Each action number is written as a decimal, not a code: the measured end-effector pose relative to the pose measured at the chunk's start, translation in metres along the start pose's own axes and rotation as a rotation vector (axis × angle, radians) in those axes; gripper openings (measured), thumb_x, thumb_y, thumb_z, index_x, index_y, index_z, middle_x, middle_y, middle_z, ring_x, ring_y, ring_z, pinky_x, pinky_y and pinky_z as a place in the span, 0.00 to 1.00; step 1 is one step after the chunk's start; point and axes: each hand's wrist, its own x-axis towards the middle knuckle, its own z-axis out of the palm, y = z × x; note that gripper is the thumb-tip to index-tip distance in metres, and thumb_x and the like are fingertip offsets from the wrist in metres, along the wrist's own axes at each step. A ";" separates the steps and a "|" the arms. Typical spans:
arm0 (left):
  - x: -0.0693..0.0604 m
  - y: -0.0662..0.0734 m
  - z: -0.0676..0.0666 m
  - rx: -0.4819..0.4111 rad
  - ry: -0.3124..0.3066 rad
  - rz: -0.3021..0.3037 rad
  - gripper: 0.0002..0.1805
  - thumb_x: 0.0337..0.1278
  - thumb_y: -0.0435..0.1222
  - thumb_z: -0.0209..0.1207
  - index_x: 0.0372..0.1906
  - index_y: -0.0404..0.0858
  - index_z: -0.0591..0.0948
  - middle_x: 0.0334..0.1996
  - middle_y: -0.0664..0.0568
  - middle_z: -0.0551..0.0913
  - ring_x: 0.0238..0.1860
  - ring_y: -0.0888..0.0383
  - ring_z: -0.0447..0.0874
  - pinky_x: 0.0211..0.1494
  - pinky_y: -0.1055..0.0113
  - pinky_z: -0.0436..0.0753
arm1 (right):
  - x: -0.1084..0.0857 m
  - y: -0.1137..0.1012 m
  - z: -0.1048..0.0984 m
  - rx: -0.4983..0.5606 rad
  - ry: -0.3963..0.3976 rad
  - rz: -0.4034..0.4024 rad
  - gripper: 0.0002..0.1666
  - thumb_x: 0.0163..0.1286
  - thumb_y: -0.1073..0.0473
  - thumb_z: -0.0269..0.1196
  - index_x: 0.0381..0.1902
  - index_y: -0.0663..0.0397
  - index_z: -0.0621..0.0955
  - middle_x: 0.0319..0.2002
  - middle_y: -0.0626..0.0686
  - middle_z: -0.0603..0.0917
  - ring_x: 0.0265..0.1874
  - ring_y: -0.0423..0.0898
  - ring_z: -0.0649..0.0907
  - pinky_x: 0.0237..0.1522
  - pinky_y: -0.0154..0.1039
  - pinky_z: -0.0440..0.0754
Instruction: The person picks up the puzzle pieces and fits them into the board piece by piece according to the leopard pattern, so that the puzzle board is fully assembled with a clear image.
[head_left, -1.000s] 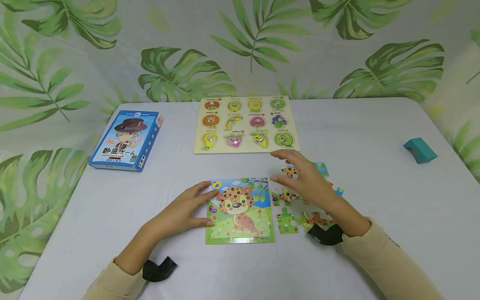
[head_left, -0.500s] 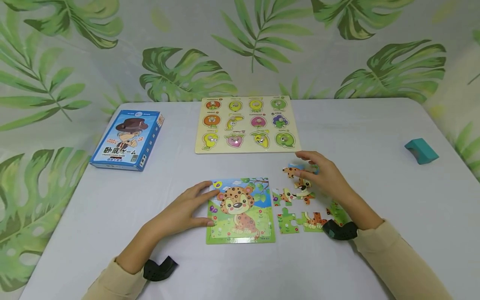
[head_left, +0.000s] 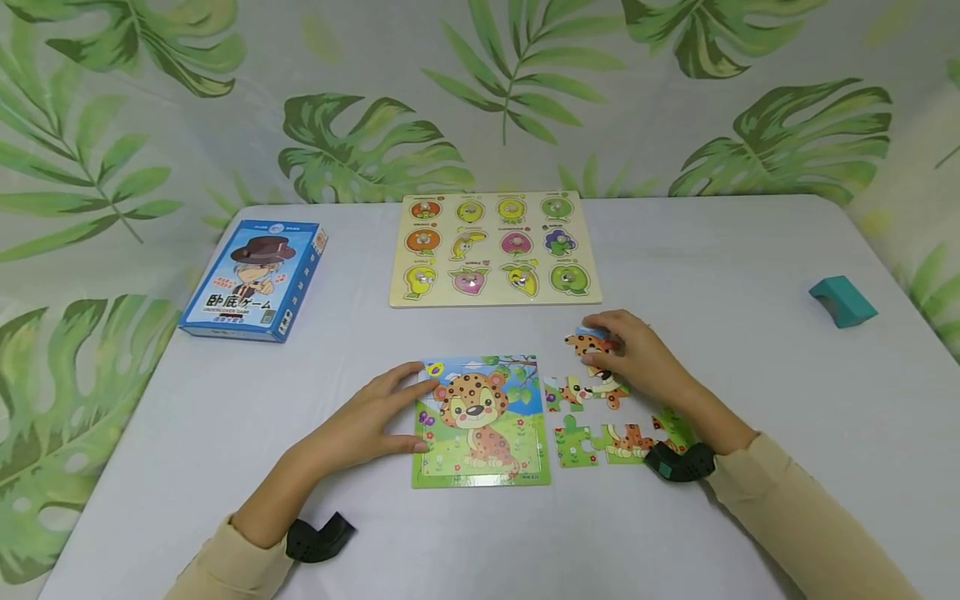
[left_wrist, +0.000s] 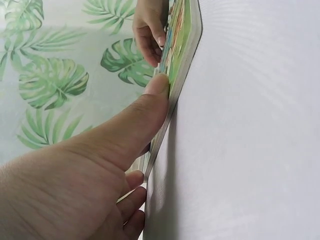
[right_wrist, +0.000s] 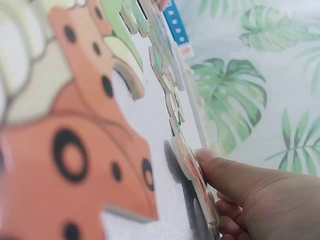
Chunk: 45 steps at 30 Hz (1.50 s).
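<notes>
My left hand (head_left: 363, 421) rests at the left edge of a square leopard picture board (head_left: 442, 481), its thumb and fingers spread along that side. In the left wrist view the thumb (left_wrist: 135, 120) touches the board's edge. To the right of the board, my right hand (head_left: 648, 358) pinches a spotted leopard jigsaw piece (head_left: 588, 343) between thumb and fingers. The right wrist view shows the thumb (right_wrist: 220, 170) on top of the piece, its far fingers mostly hidden. Several other jigsaw pieces (head_left: 576, 446) lie beside the board, some partly covered by the right wrist.
Behind the board lies a wooden fruit peg puzzle (head_left: 491, 258). A blue game box (head_left: 251, 279) is at the back left, and a teal arch block (head_left: 843, 302) at the far right. A leaf-patterned cloth (head_left: 510, 100) hangs behind the white table (head_left: 487, 542).
The right hand moved right off the pieces, uncovering several, then came back slightly left and down and took hold of a jigsaw piece. The left hand has stayed in place.
</notes>
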 end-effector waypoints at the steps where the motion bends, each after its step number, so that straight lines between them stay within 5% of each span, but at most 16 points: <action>1: 0.000 0.000 0.000 -0.002 0.000 0.000 0.43 0.42 0.54 0.63 0.66 0.48 0.63 0.67 0.46 0.53 0.65 0.44 0.51 0.61 0.47 0.59 | 0.001 0.000 0.000 -0.006 -0.002 -0.001 0.33 0.57 0.50 0.64 0.57 0.60 0.71 0.54 0.59 0.70 0.47 0.52 0.71 0.46 0.48 0.70; 8: 0.000 0.000 0.000 -0.007 0.003 0.002 0.42 0.42 0.54 0.63 0.66 0.48 0.63 0.67 0.46 0.53 0.65 0.44 0.51 0.61 0.47 0.59 | 0.002 -0.003 0.001 -0.006 -0.013 0.004 0.29 0.57 0.54 0.65 0.54 0.62 0.73 0.53 0.62 0.69 0.52 0.57 0.68 0.52 0.54 0.67; 17: 0.000 0.001 0.000 -0.013 0.005 0.005 0.42 0.42 0.53 0.64 0.66 0.47 0.63 0.67 0.46 0.52 0.65 0.44 0.51 0.61 0.47 0.59 | 0.001 -0.008 0.001 -0.060 0.038 -0.033 0.27 0.59 0.53 0.64 0.53 0.61 0.73 0.52 0.60 0.70 0.48 0.54 0.69 0.46 0.50 0.70; 25: -0.001 0.000 0.000 -0.010 0.007 0.013 0.42 0.42 0.53 0.64 0.66 0.47 0.63 0.67 0.46 0.53 0.65 0.44 0.51 0.61 0.47 0.59 | -0.001 -0.020 -0.005 -0.039 0.148 -0.117 0.26 0.59 0.56 0.64 0.53 0.61 0.74 0.51 0.59 0.70 0.45 0.52 0.72 0.40 0.46 0.74; 32: 0.000 -0.001 0.000 0.002 0.015 0.025 0.42 0.43 0.54 0.63 0.66 0.48 0.63 0.67 0.46 0.53 0.65 0.45 0.52 0.61 0.49 0.59 | -0.005 -0.050 -0.007 0.005 0.239 -0.270 0.26 0.54 0.64 0.67 0.53 0.60 0.75 0.49 0.53 0.71 0.41 0.45 0.72 0.37 0.36 0.72; 38: -0.001 0.003 -0.001 0.023 0.015 0.023 0.41 0.45 0.53 0.63 0.65 0.46 0.64 0.67 0.46 0.53 0.65 0.47 0.51 0.62 0.50 0.59 | -0.012 -0.085 0.012 0.070 0.164 -0.359 0.27 0.52 0.64 0.68 0.52 0.61 0.76 0.48 0.51 0.72 0.39 0.41 0.72 0.36 0.32 0.73; 45: 0.001 0.005 0.000 0.082 0.028 0.075 0.40 0.48 0.54 0.60 0.64 0.40 0.64 0.66 0.50 0.57 0.66 0.51 0.51 0.64 0.55 0.56 | -0.009 -0.104 0.047 0.068 0.014 -0.266 0.27 0.55 0.56 0.67 0.53 0.57 0.75 0.48 0.49 0.72 0.46 0.42 0.71 0.42 0.35 0.75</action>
